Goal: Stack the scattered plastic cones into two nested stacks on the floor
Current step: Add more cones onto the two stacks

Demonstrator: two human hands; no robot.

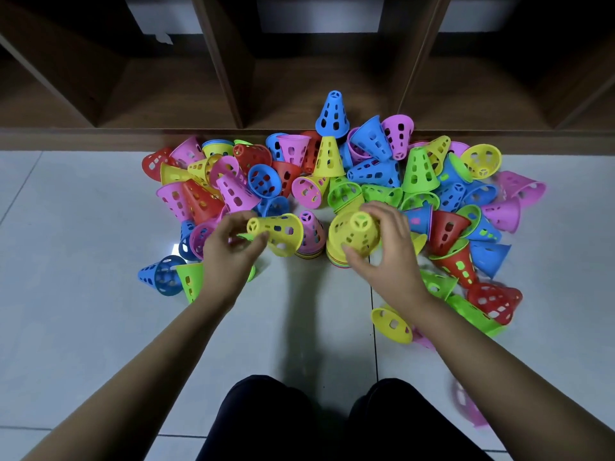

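**Q:** How do the fingers lie?

**A:** The left fingers (258, 239) curl round the narrow end of a yellow cone (279, 232). It is held on its side above the floor, tip to the left and wide mouth to the right. The right thumb (349, 253) and the fingers opposite pinch a second yellow cone (361, 232), its tip tilted toward the viewer.

**Q:** And around the hands?

**A:** The left hand (229, 251) is just left of a pink-topped stack (312, 232). The right hand (389, 257) holds its cone over a multicoloured stack (336, 261) just right of that one; whether the cone is fully seated cannot be told. Both stacks stand on the pale tiled floor (83, 294). The pile of loose cones (382, 171) spreads behind and to both sides, reaching a dark wooden shelf unit (233, 104) at the far edge.
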